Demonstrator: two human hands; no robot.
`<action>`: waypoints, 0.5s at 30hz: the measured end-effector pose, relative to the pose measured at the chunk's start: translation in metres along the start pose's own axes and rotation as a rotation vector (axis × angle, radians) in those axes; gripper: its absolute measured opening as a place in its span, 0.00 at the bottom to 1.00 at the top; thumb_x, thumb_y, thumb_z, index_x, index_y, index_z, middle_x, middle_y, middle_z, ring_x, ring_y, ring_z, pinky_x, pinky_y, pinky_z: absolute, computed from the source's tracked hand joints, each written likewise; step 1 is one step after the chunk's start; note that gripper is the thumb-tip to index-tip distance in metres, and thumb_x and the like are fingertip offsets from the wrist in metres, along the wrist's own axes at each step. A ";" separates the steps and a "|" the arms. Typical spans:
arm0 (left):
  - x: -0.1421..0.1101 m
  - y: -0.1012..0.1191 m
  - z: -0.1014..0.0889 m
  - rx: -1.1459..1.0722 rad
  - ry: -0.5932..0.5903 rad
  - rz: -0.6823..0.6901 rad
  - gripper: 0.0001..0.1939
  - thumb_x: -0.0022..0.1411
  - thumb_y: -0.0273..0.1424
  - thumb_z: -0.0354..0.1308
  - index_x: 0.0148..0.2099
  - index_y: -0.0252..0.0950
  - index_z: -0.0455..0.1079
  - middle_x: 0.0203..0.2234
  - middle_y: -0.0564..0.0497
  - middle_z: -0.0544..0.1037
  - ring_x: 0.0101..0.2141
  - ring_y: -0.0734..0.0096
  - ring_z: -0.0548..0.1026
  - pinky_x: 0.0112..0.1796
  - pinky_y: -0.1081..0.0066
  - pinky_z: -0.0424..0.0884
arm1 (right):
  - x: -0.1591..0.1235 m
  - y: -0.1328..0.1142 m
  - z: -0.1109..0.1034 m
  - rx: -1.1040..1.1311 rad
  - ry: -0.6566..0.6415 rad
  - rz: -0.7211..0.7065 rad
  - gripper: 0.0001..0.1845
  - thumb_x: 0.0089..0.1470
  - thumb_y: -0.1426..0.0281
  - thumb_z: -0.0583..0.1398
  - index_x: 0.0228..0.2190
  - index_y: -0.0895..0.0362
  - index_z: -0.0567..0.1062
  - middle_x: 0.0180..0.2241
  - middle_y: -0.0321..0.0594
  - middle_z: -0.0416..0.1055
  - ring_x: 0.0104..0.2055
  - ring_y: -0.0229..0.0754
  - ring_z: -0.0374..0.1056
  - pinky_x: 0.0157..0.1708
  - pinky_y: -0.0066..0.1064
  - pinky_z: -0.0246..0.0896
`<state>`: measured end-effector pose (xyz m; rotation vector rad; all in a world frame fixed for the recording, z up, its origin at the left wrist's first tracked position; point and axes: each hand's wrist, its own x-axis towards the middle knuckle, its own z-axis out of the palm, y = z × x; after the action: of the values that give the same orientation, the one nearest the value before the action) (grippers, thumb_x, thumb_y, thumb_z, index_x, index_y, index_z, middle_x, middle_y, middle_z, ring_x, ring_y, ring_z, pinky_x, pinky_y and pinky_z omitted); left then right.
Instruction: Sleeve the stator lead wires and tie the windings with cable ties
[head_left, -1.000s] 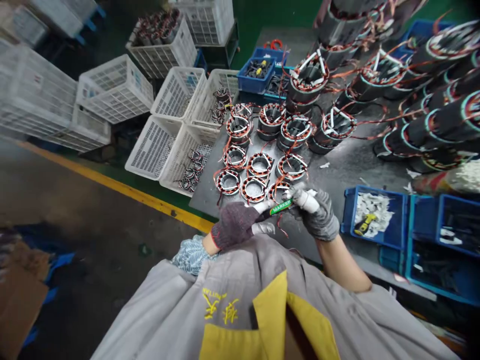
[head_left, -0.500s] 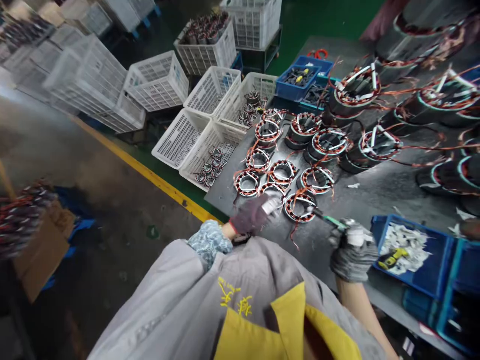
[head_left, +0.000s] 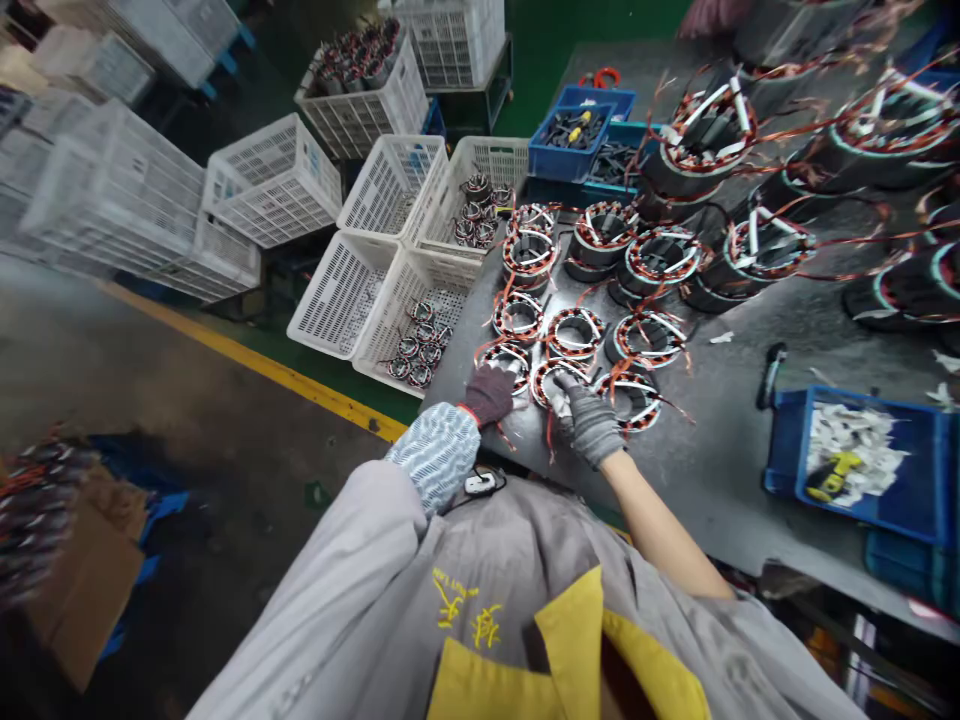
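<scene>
My left hand (head_left: 491, 392), in a dark maroon glove with white fingertips, has its fingers over the rim of a small wound stator (head_left: 504, 355) near the table's left edge. Just right of it, my right hand (head_left: 591, 422), in a grey knit glove, grips another wound stator (head_left: 551, 378), fingers at its ring. One more stator (head_left: 634, 400) with loose copper leads lies close to the right hand. Behind them stand several stators, such as one with white sleeving (head_left: 576, 332). A dark-handled tool (head_left: 771, 375) lies on the table, away from both hands.
A blue bin (head_left: 922, 480) holds white scraps and a yellow-handled tool (head_left: 832, 476). Taller stators (head_left: 761, 245) crowd the table's right side. White crates (head_left: 337, 290), some with stators, adjoin the left edge. Blue parts boxes (head_left: 559, 160) stand at the back.
My right hand has let go of the green-handled tool, now beside the blue bin, and moved left onto a stator. My left hand has moved onto the neighbouring stator. The view has shifted.
</scene>
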<state>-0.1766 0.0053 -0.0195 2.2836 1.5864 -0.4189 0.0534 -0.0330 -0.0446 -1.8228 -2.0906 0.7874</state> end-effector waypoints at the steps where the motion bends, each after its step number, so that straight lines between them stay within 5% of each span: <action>1: 0.001 -0.003 0.004 -0.007 -0.024 0.032 0.35 0.80 0.47 0.66 0.75 0.25 0.75 0.59 0.28 0.88 0.60 0.41 0.86 0.67 0.50 0.72 | 0.007 -0.016 0.011 -0.082 -0.062 0.059 0.27 0.75 0.63 0.58 0.66 0.60 0.83 0.58 0.61 0.88 0.62 0.61 0.83 0.69 0.49 0.75; 4: -0.009 -0.023 0.015 -0.031 -0.108 0.163 0.31 0.79 0.45 0.67 0.71 0.26 0.78 0.59 0.28 0.88 0.60 0.40 0.85 0.69 0.48 0.71 | 0.016 -0.039 0.034 -0.305 -0.136 0.173 0.29 0.77 0.60 0.59 0.67 0.65 0.82 0.58 0.66 0.87 0.67 0.66 0.80 0.73 0.56 0.67; 9: -0.043 -0.070 0.035 -0.016 -0.168 0.329 0.21 0.75 0.32 0.65 0.63 0.25 0.83 0.52 0.28 0.90 0.56 0.40 0.87 0.70 0.44 0.70 | 0.002 -0.053 0.061 -0.444 -0.048 0.278 0.29 0.79 0.55 0.56 0.47 0.64 0.89 0.46 0.66 0.88 0.56 0.70 0.82 0.64 0.56 0.71; 15: -0.059 -0.111 0.047 -0.076 -0.145 0.503 0.16 0.75 0.31 0.66 0.58 0.27 0.87 0.49 0.32 0.92 0.56 0.41 0.88 0.73 0.41 0.70 | -0.032 -0.111 0.110 -0.465 -0.068 0.397 0.33 0.76 0.50 0.58 0.53 0.67 0.87 0.50 0.72 0.85 0.56 0.72 0.80 0.60 0.55 0.69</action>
<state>-0.3036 -0.0286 -0.0485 2.4178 0.8968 -0.3716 -0.0912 -0.0966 -0.0684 -2.5439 -2.1091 0.4679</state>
